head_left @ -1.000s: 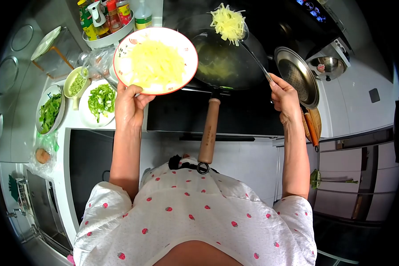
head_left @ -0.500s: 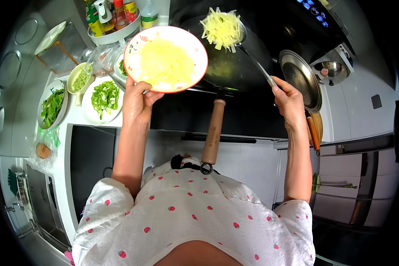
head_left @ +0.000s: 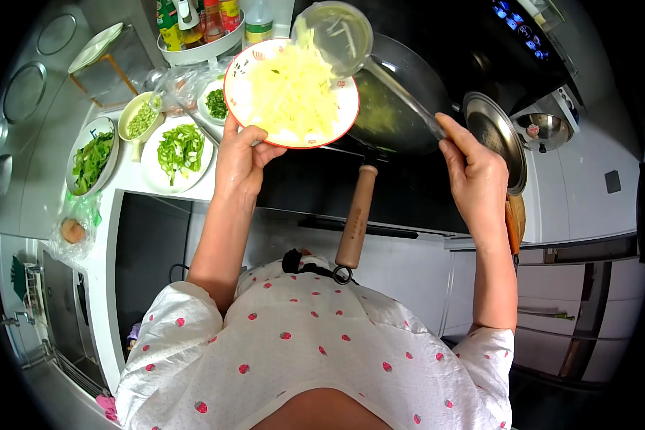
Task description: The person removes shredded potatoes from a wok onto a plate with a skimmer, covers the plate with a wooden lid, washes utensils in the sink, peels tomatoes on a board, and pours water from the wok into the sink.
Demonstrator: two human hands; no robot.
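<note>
My left hand grips the near rim of a white plate with a red edge, tilted and heaped with pale yellow shreds. In my right hand is the handle of a metal strainer ladle. Its bowl is tipped over the plate's far right edge, with shreds falling from it and a few still clinging. Behind and right of the plate, the dark wok holds liquid with some pale shreds in it. The wok's wooden handle points toward my body.
On the left counter are plates of cut greens and leafy greens, a bowl of green pieces and a small dish of chopped greens. Bottles stand behind. Right of the wok are a metal lid and a steel bowl.
The ladle has moved left from above the wok to the plate and turned over, dropping its shreds there. The plate appears further right in the view, and its pile is larger.
</note>
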